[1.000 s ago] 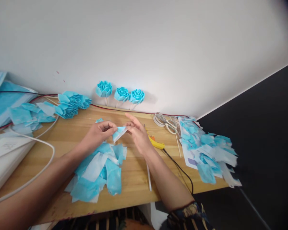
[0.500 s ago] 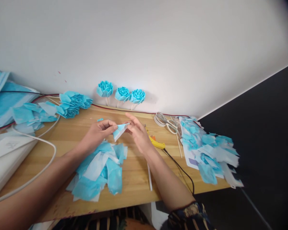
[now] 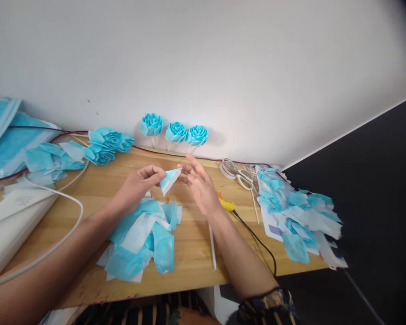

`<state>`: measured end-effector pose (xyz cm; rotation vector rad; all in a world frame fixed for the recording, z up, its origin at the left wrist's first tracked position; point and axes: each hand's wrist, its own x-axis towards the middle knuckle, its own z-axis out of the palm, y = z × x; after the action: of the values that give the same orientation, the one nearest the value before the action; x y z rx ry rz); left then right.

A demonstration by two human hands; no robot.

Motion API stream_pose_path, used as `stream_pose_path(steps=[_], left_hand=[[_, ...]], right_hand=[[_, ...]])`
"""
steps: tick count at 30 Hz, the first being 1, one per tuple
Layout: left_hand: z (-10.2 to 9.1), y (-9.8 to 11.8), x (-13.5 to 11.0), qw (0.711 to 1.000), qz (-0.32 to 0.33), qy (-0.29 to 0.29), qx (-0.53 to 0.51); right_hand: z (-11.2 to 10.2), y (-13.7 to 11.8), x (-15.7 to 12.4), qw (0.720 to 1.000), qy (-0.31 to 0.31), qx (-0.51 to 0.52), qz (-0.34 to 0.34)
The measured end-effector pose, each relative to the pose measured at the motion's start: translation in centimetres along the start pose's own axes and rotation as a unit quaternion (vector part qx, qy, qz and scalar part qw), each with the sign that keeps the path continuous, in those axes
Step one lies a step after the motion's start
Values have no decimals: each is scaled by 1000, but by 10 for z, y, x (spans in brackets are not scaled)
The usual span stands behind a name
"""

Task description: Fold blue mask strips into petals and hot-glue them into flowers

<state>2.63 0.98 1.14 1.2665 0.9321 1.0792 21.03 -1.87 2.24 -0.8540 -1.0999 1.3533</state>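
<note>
A small folded blue-and-white fabric piece is held between both hands above a wooden table. My left hand pinches its left edge with thumb and forefinger. The fingertips of my right hand pinch its right tip, while the other fingers stay loosely spread. Below the hands lies a heap of cut blue and white fabric pieces.
Three blue fabric flowers stand against the wall, and several more lie to the left. A yellow glue gun with a black cord, a white stick and scissors lie right of the hands. More fabric scraps cover the right end.
Both hands have lifted the folded piece slightly and tilted it, its tip now pointing up toward the right hand. The view has shifted a little.
</note>
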Motion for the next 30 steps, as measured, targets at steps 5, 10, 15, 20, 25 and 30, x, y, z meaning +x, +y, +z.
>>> stream_pose_path(steps=[5, 10, 15, 20, 25, 30], left_hand=[[-1, -4, 1, 1000, 11, 5, -15], [4, 0, -2, 1000, 10, 9, -15], [6, 4, -4, 1000, 7, -14, -4], [2, 2, -4, 999, 14, -31, 31], [3, 4, -6, 998, 17, -37, 43], [5, 6, -5, 999, 8, -27, 43]], right_hand=[[7, 6, -2, 999, -18, -8, 40], [15, 17, -5, 998, -12, -19, 59], [14, 18, -4, 997, -7, -47, 57], [11, 15, -3, 996, 5, -78, 42], [10, 14, -2, 995, -2, -90, 42], [10, 12, -4, 996, -15, -82, 45]])
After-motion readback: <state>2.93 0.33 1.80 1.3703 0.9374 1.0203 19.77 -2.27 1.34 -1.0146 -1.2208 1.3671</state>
